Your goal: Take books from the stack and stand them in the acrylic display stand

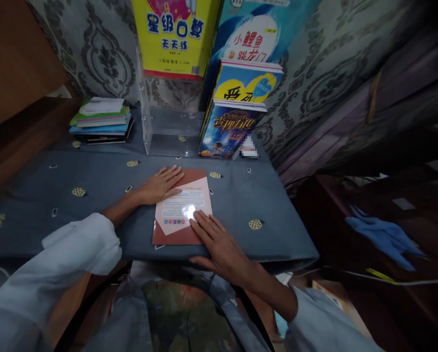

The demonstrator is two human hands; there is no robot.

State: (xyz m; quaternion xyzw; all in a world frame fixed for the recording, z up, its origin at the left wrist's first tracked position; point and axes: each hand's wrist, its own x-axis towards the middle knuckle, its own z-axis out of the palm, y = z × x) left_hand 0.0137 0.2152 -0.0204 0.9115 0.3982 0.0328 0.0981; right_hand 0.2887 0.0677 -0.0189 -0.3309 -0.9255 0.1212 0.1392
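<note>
Brown-bordered book (180,215) is lying flat and closed on the bench (277,205); left hand (160,187) is resting at its 11 o'clock, fingers slightly apart, right hand (221,247) at its 5 o'clock, fingers nearly together, neither clamping anything. Clear book stand (167,146) is standing at 12 o'clock, book stack (101,120) at 10. Pressing-flat is seemingly nearing done, no edge visibly lifting; anything remaining isn't showing.

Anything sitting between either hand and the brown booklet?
Nothing visible. The left hand lies palm down over the far left part of the booklet; the right hand has its fingers over its right edge.
</note>
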